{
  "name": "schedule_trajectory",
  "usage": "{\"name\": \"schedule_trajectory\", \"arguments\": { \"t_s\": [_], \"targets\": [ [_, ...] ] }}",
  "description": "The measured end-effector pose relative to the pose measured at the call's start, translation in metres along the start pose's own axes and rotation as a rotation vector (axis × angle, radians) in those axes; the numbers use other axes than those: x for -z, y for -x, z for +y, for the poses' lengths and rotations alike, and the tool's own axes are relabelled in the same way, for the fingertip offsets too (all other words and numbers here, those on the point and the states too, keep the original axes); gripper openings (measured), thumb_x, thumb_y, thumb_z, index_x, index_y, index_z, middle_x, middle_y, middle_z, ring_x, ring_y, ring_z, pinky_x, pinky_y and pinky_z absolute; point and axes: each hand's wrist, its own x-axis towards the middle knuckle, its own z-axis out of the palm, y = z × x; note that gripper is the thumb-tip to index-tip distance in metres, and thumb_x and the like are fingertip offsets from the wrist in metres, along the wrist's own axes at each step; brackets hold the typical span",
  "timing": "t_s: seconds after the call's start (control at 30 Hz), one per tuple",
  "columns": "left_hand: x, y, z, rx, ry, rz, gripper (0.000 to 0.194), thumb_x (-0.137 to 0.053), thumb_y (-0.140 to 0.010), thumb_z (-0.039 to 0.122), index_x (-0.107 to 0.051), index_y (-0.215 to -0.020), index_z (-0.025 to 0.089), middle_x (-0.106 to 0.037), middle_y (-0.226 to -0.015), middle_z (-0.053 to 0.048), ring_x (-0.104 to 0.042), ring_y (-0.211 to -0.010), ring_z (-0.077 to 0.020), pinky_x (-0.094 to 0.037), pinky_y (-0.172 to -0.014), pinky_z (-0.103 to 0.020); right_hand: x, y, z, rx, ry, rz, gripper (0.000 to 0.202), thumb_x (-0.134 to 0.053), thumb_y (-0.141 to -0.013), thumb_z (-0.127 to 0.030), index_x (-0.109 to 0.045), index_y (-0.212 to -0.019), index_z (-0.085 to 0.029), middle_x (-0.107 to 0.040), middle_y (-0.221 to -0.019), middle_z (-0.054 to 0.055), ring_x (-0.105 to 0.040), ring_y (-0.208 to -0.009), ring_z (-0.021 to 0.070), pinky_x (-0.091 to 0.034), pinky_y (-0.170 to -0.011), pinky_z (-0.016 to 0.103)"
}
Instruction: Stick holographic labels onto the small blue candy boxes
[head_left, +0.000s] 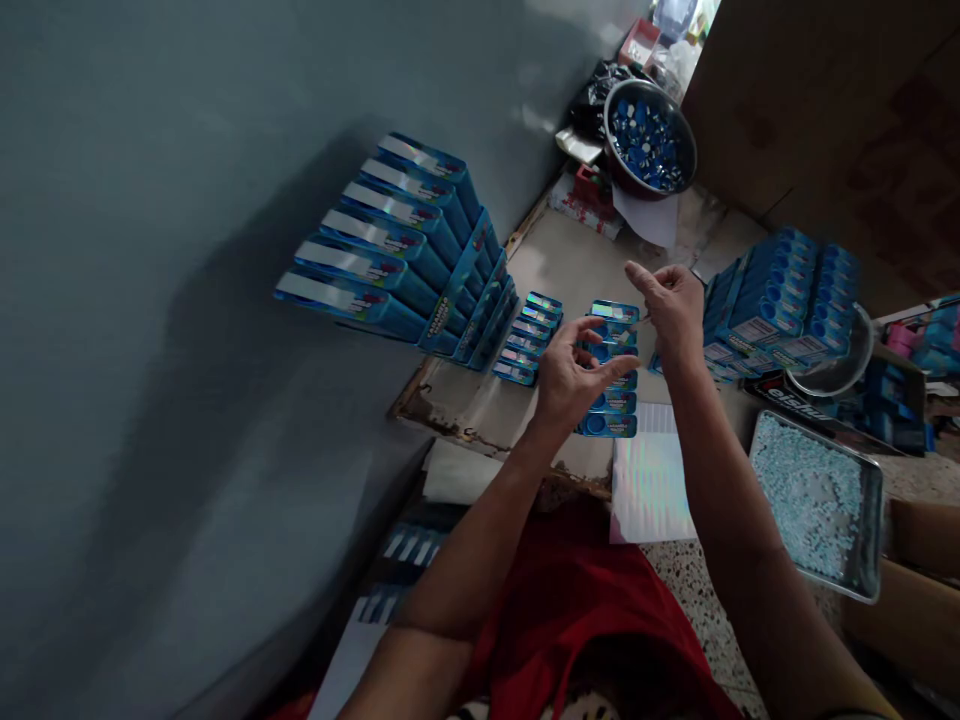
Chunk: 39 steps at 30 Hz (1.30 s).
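Observation:
My left hand [571, 378] hovers over a row of small blue printed boxes [611, 427], thumb and fingers spread apart, with nothing visible in it. To its right my right hand [675, 308] is raised above the far end of that row. Its fingers are pinched together; a thin sliver seems to show at the fingertips, too small to name. The boxes in this row show round blue spots on their upper faces. Left of my left hand lies a second row of blue boxes [515, 373] with shiny strips on them. Both hands partly hide the middle row.
Tall stacked blue boxes [442, 275] lean by the wall. More stacked boxes [772, 300] stand at the right. A steel bowl [691, 165] holds blue and silver pieces. An iridescent sheet [654, 490] overhangs the table's front edge. A tray [870, 540] of pale pellets is lower right.

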Motion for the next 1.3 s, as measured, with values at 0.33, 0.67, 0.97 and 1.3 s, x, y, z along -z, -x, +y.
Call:
{"name": "schedule_trajectory", "arguments": {
  "t_s": [0.33, 0.67, 0.97, 1.3],
  "targets": [
    [0.037, -0.028, 0.014, 0.067, -0.090, -0.106, 0.031, -0.080, -0.081, 0.048, -0.070, -0.077, 0.019, -0.064, -0.066, 0.001, -0.055, -0.058, -0.0124, -0.043, -0.054, -0.025, 0.016, 0.035, -0.002, -0.298, -0.331, -0.155, 0.064, -0.099, -0.050, -0.041, -0.057, -0.094, -0.023, -0.068, -0.073, -0.006, -0.061, -0.062, 0.0126, -0.046, -0.059, 0.025],
    [0.056, -0.094, -0.008, 0.280, -0.331, -0.454, 0.022, -0.081, -0.075, 0.036, -0.070, -0.071, 0.017, -0.060, -0.063, 0.001, -0.053, -0.059, -0.0135, -0.042, -0.057, -0.026, -0.019, 0.045, 0.039, -0.185, 0.013, 0.105, 0.036, -0.076, -0.062, -0.024, -0.056, -0.092, -0.024, -0.066, -0.071, -0.008, -0.067, -0.070, 0.0176, -0.049, -0.071, 0.030],
    [0.047, -0.095, -0.059, 0.449, -0.067, -0.406, 0.033, -0.093, -0.074, 0.039, -0.068, -0.073, 0.017, -0.056, -0.064, 0.000, -0.055, -0.059, -0.0137, -0.046, -0.058, -0.025, -0.019, 0.039, 0.052, -0.143, 0.246, 0.081, 0.039, -0.077, -0.069, -0.026, -0.052, -0.100, -0.025, -0.059, -0.085, -0.005, -0.059, -0.082, 0.0167, -0.047, -0.081, 0.031],
    [0.045, 0.105, -0.113, 0.169, -0.479, 0.262, 0.024, -0.070, -0.094, 0.046, -0.059, -0.092, 0.025, -0.066, -0.082, -0.002, -0.064, -0.079, -0.0210, -0.056, -0.078, -0.034, 0.065, 0.072, 0.082, -0.295, -0.205, -0.221, 0.052, -0.086, -0.076, -0.050, -0.062, -0.113, -0.022, -0.061, -0.079, -0.006, -0.058, -0.070, 0.0131, -0.046, -0.067, 0.026]
  ]
}}
